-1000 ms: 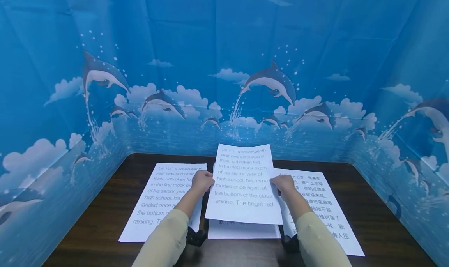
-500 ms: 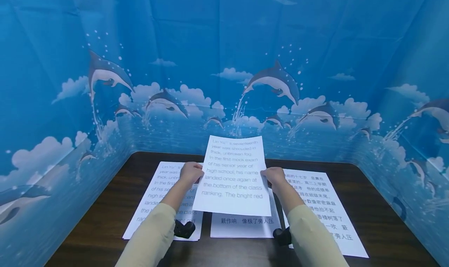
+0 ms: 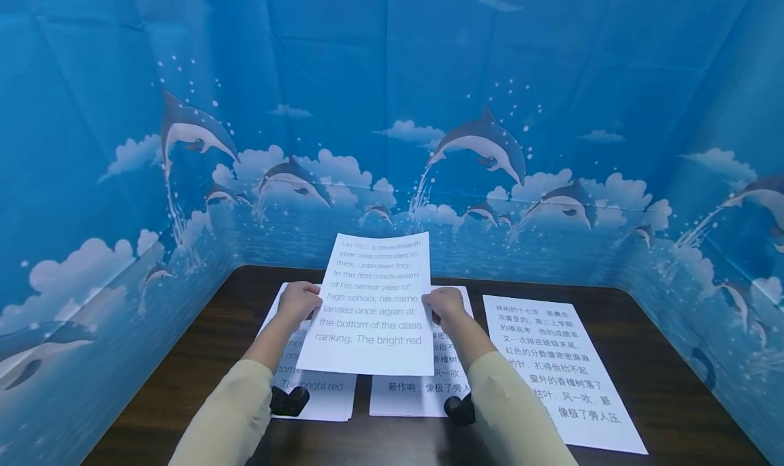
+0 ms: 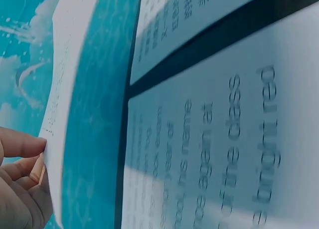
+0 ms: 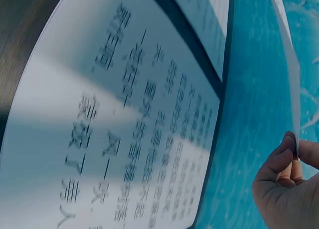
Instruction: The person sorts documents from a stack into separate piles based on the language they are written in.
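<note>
Several lines of English show on the left page, which lies on the dark desk, partly hidden from where I stand by the left arm and the raised sheet. Next, the left hand pinches the left edge of that raised sheet between thumb and fingers. The sheet, printed in English, is held tilted above the desk, clear of the papers below. The right hand pinches its opposite edge likewise. Beneath and beyond it lies the middle page, in Chinese, partly covered from view. At far right, the right page, also Chinese, rests slightly askew. Behind stands a blue dolphin curtain.
</note>
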Tool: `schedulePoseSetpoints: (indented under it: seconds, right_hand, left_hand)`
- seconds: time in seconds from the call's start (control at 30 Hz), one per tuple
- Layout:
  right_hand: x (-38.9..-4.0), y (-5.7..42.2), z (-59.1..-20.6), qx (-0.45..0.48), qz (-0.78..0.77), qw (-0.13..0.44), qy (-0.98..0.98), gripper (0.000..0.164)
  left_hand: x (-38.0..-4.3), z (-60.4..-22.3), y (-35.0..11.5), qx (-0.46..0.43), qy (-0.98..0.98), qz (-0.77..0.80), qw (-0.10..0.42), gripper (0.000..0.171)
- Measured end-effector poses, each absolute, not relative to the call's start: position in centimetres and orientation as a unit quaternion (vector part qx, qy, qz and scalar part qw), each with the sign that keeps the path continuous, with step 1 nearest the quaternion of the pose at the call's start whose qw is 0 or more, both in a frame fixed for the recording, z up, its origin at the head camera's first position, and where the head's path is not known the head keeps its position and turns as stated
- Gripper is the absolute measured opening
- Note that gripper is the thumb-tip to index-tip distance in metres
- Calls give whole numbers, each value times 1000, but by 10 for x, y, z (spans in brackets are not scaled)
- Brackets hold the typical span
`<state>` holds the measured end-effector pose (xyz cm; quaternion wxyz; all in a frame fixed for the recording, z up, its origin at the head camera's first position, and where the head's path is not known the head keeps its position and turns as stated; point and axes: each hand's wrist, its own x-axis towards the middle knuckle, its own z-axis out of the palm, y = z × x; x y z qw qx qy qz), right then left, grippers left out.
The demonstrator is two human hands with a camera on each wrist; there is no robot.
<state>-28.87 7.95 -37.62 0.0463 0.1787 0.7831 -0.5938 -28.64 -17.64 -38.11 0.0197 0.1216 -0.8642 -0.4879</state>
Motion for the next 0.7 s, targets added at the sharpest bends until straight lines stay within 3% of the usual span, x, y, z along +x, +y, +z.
schedulePoseSetpoints:
  seconds: [0.4,0.7]
  right_hand:
    - [-282,43,-389,149,-626,80,761,20]
    - [-277,18,-395,119,-628,94,764,17]
  left_hand:
    - [-313,-429,-244,152,-893,-422,35,25]
    - [-271,-388,-246,169,-889,-424,28,27]
